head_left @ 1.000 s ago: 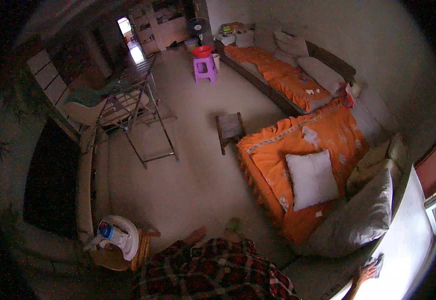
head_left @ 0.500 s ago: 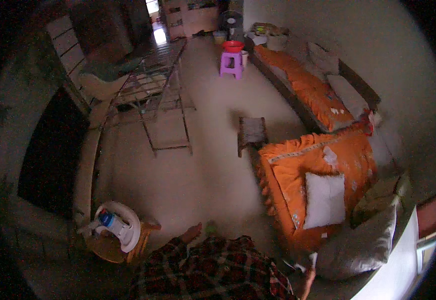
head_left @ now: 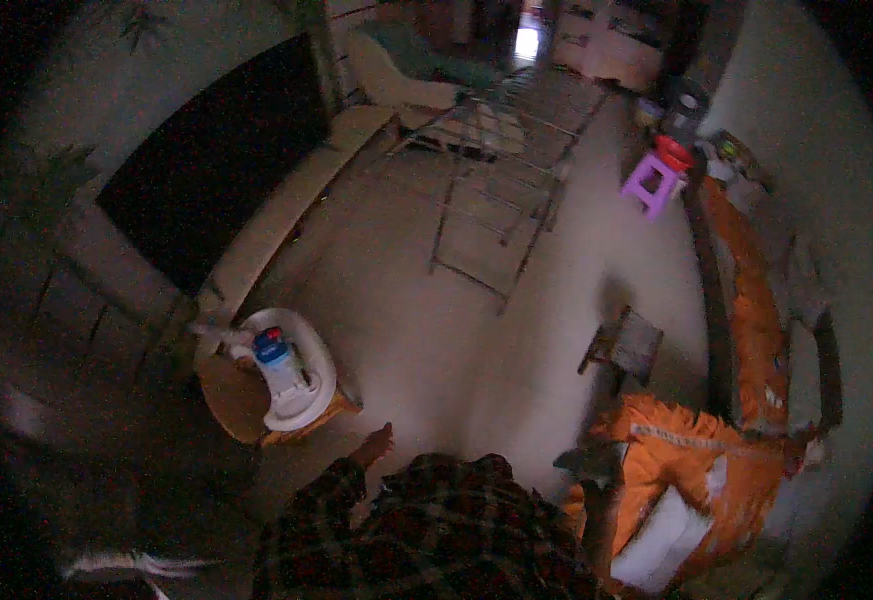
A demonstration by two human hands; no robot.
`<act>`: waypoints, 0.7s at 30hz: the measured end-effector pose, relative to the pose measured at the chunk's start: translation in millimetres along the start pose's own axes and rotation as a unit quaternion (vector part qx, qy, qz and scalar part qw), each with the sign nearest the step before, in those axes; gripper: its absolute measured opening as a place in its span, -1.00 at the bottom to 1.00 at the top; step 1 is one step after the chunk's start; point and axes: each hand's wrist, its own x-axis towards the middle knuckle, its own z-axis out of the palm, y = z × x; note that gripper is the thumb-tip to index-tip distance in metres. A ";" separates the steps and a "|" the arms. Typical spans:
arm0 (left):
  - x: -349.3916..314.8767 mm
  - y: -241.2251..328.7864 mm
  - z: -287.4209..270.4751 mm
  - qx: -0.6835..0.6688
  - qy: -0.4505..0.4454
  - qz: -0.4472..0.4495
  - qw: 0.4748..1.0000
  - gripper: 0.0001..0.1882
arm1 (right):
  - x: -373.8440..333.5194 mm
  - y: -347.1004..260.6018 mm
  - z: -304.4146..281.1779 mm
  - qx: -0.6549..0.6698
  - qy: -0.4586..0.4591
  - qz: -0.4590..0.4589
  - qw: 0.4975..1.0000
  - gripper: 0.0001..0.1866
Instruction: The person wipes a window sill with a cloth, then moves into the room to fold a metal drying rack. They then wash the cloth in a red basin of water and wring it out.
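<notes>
My left hand (head_left: 377, 446) hangs low in front of my checked shirt, its fingers loosely stretched out and nothing visible in them. Nearest to it is a round wooden stool (head_left: 232, 400) bearing a white plastic tray (head_left: 309, 402). A bottle with a blue top and a red cap (head_left: 272, 350) lies or stands on that tray; its lower part is pale. My right hand (head_left: 600, 500) is dark and blurred beside the orange sofa cover (head_left: 647, 470). A flat greyish thing (head_left: 587, 461) shows at its fingers, too dim to name.
A metal folding rack (head_left: 502, 215) stands ahead on the tiled floor. To its right are a purple stool (head_left: 652, 185) with a red basin (head_left: 674, 153) and a small low stool (head_left: 629, 345). A long ledge (head_left: 287, 215) runs below a black screen (head_left: 217, 160) on the left.
The view has swung left, so the room's things sit farther right in it. The wooden stool is nearer the middle. My right hand has come up and forward with the greyish thing.
</notes>
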 end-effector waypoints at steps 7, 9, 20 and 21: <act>-21.4 -66.7 -6.4 -0.155 0.079 -0.054 0.983 -0.43 | 103.7 -14.3 94.4 -0.012 -0.113 0.055 0.992 -0.33; -19.3 -74.3 5.0 -0.198 0.089 -0.054 0.975 -0.43 | 144.0 -18.6 114.2 -0.010 -0.174 0.070 0.982 -0.34; -0.6 -18.0 111.2 -0.626 -0.011 0.323 0.709 -0.46 | 333.8 -120.1 230.5 -0.224 -0.258 -0.071 0.937 -0.36; 20.1 5.4 138.4 -0.513 0.278 0.307 0.752 -0.48 | 348.1 -139.7 244.3 -0.277 -0.249 -0.122 0.920 -0.36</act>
